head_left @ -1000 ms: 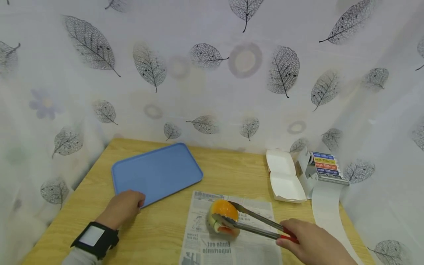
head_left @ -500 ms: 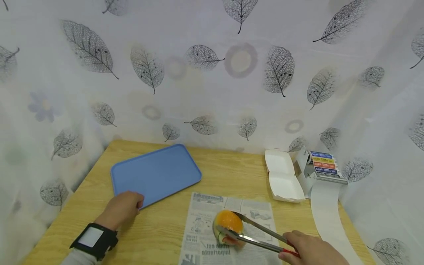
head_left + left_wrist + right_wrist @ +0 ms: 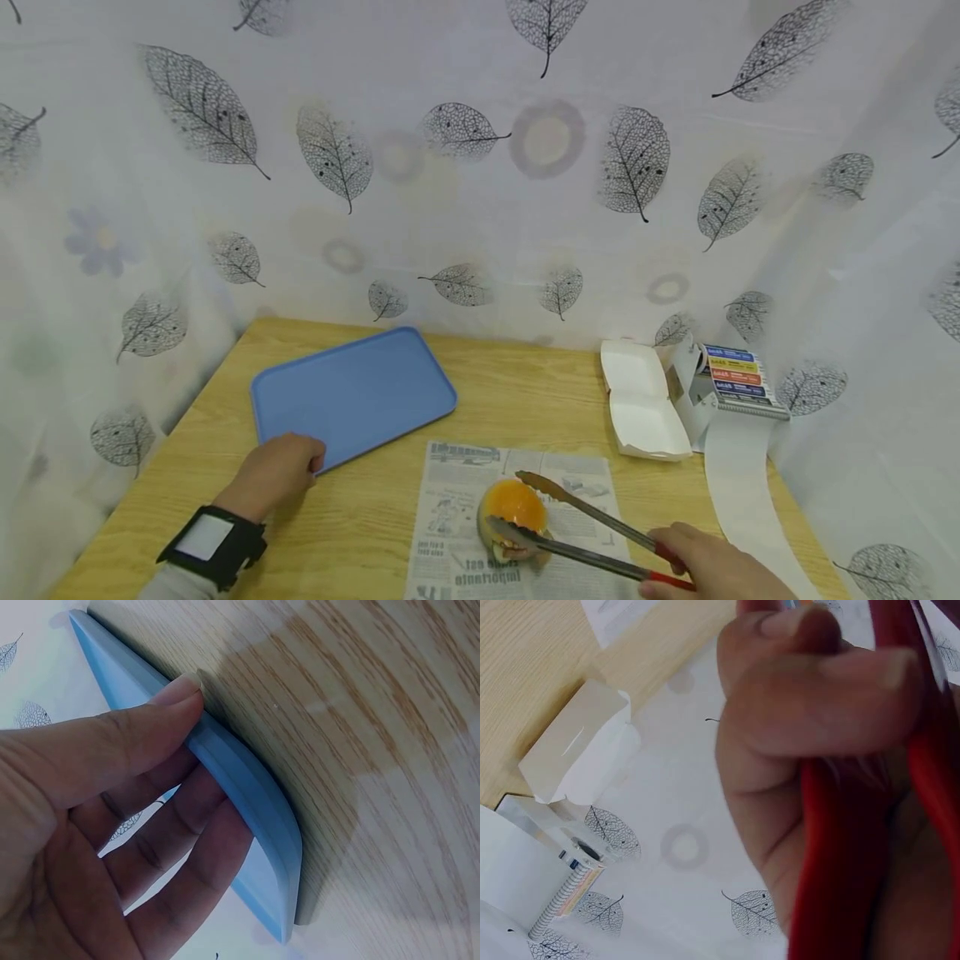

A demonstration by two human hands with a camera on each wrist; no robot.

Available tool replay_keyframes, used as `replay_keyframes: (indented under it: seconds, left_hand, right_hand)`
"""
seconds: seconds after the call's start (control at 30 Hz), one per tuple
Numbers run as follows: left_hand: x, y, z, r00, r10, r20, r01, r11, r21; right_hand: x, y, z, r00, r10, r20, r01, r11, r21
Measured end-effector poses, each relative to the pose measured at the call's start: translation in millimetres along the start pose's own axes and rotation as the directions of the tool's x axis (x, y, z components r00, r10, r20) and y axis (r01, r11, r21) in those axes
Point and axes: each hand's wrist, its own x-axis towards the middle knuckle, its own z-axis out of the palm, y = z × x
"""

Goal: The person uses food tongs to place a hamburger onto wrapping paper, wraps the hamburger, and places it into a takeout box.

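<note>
My left hand [image 3: 273, 475] pinches the near left edge of a blue tray [image 3: 352, 400]. In the left wrist view, the thumb lies on one side of the tray's rim [image 3: 251, 776] and the fingers curl on the other. My right hand [image 3: 712, 562] grips metal tongs [image 3: 592, 558] by their red handles [image 3: 840, 847]. The tongs' arms are spread around a burger [image 3: 513, 510] with a glossy orange-brown bun top. One tip overlaps the burger's near side; the other stands at its upper right. Under the burger lies newsprint-patterned paper [image 3: 450, 483], and the filling is mostly hidden.
At the back right, a white clamshell box [image 3: 651, 423] lies open beside a label dispenser [image 3: 738, 375], from which a long white strip [image 3: 738, 462] runs toward the front. Behind the wooden table [image 3: 360, 533] hangs a leaf-patterned curtain [image 3: 465, 225].
The burger has come down and nearer on the paper, and the tongs' arms have spread from it. The paper has shifted slightly left. My left hand stays at the tray's edge.
</note>
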Motion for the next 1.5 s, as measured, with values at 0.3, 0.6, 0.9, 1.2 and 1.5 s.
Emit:
replay_keyframes:
  seconds: [0.3, 0.6, 0.9, 1.2, 1.5]
  left_hand:
    - [0.1, -2.8, -1.9, 1.0, -0.005, -0.006, 0.005, 1.0, 0.003]
    - [1.7, 1.2, 1.6, 1.0, -0.023, 0.001, 0.023, 1.0, -0.012]
    - [4.8, 6.0, 0.7, 1.0, -0.008, -0.019, 0.008, 1.0, -0.019]
    - [3.9, 4.9, 0.2, 1.0, -0.023, -0.003, 0.023, 1.0, -0.006]
    - [1.4, 1.0, 0.7, 1.0, -0.022, -0.01, 0.022, 1.0, -0.002]
  right_hand:
    - [8.3, -15.0, -26.6, 0.959, -0.194, -0.207, 0.171, 0.977, -0.124]
    - [129.3, -74.3, -68.9, 0.828, -0.461, -0.318, 0.356, 0.871, -0.337]
    - [265.1, -110.2, -55.1, 0.824, -0.535, -0.186, 0.425, 0.801, -0.422]
    - [315.4, -113.4, -48.0, 0.859, -0.492, -0.138, 0.414, 0.829, -0.376]
    - [337.1, -114.3, -41.0, 0.862, -0.495, -0.113, 0.406, 0.806, -0.431]
